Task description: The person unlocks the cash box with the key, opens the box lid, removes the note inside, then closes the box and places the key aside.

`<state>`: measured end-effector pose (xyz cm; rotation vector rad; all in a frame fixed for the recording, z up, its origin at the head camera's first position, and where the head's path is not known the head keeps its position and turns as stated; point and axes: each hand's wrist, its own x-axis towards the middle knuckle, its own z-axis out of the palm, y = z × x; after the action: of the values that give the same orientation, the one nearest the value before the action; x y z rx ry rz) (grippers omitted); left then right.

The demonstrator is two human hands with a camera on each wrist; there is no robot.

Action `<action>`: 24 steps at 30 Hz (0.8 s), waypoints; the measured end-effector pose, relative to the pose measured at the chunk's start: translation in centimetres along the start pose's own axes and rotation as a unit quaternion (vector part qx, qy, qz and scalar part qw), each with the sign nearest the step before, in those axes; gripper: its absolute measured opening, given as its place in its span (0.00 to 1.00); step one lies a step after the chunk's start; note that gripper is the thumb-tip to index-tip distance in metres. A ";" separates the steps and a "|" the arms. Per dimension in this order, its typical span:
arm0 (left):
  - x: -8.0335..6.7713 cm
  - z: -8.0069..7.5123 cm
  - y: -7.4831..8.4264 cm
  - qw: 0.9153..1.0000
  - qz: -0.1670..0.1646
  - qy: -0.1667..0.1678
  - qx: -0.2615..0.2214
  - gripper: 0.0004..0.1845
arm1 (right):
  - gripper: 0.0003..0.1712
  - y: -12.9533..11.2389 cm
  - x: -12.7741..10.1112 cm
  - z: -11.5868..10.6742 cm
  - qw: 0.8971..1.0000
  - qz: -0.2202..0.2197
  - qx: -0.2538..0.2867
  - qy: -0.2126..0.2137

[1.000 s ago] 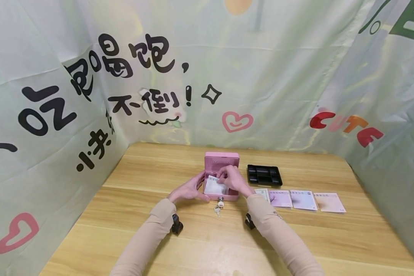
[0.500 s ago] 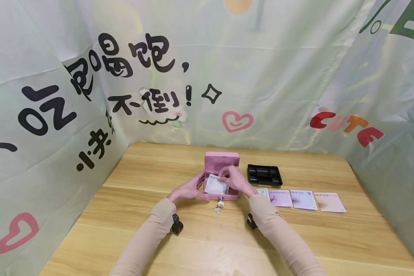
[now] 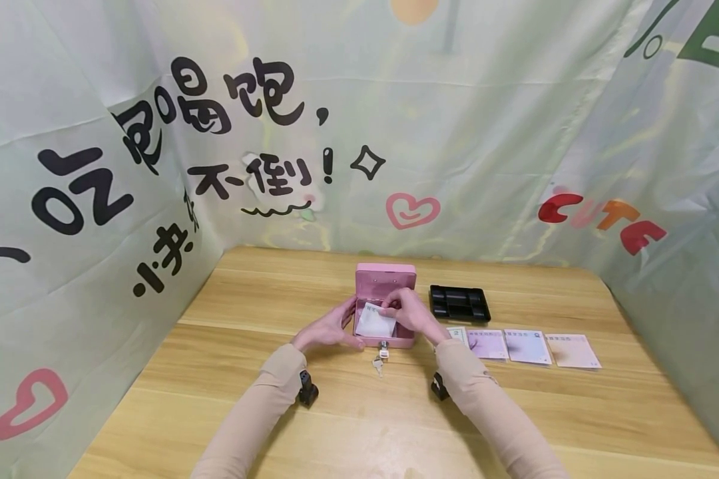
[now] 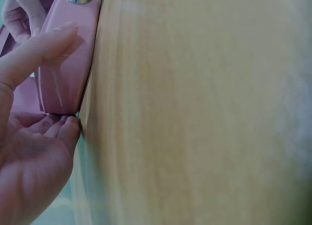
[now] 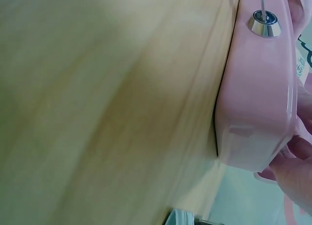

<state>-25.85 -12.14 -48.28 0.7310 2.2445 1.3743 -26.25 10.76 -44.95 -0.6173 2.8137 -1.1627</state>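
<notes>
A small pink cash box (image 3: 386,340) stands open mid-table, its lid (image 3: 386,276) upright. My left hand (image 3: 329,330) grips the box's front left corner; the thumb (image 4: 36,49) lies along the pink front (image 4: 66,84) and the fingers (image 4: 58,127) touch the side. My right hand (image 3: 406,311) reaches into the box and pinches a white note (image 3: 373,322) that leans inside. A key sits in the front lock (image 5: 263,24), with more keys (image 3: 380,358) hanging onto the table. The right wrist view shows the box's front right corner (image 5: 253,118) with fingers (image 5: 297,171) behind it.
A black coin tray (image 3: 459,303) sits to the right of the box. A row of pale notes (image 3: 526,346) lies on the wooden table (image 3: 359,412) by my right forearm, one partly hidden. Printed fabric walls (image 3: 84,199) close in the left, back and right.
My right hand shifted a little toward the box's back right, and the white note tilted with it. The left hand and the box stayed put.
</notes>
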 end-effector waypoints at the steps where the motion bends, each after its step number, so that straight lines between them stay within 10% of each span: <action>1: 0.0 0.0 0.0 1.000 0.001 -0.001 -0.003 0.64 | 0.03 0.0 0.0 0.0 1.000 -0.003 0.002 0.001; 11: 0.1 -0.1 -0.2 1.000 -0.003 0.001 -0.007 0.64 | 0.04 0.3 -0.5 -0.5 1.000 -0.016 0.021 0.010; 24: -0.1 0.0 0.1 1.000 -0.021 0.011 -0.006 0.65 | 0.08 0.2 -1.6 -0.5 0.990 -0.033 0.053 0.129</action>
<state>-25.78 -12.13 -48.19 0.6638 2.2536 1.3813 -24.93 11.86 -44.89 -0.5959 2.9319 -1.4957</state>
